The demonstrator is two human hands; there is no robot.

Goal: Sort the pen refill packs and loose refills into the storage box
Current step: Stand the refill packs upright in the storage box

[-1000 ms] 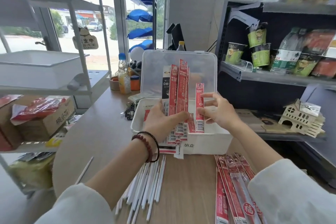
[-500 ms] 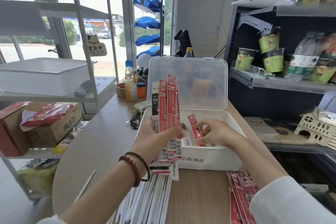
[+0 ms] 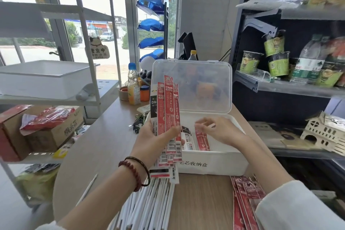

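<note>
Refill packs (image 3: 169, 110), head view: I note a fanned bundle of red ones with a white one behind. It is held upright by the left hand (image 3: 156, 142), fingers and thumb curled round the lower half. The long axis runs 12 to 6 o'clock, and the barcode ends hang below the palm at the near left corner of the storage box (image 3: 214, 166). The box stands at frame centre, its clear lid (image 3: 192, 84) propped open at 12 o'clock.

The right hand (image 3: 218, 130) hovers over the box interior, at 3 o'clock from the bundle, near it but apart. Its fingers are loosely spread and slightly blurred; I see nothing pinched in them. Below the fingertips, laid packs (image 3: 201, 140) lie flat in the box, long axis roughly 12 to 6.

I judge the next transfer turns on the right hand, the nearer free one, reaching toward 9 o'clock for a pack off the fan. That pack must tip from upright to flat.

Outstanding are white loose refills (image 3: 149, 205) on the table (image 3: 201, 201) at 6 o'clock from the left hand. More red packs (image 3: 244, 198) lie at 5 o'clock.
</note>
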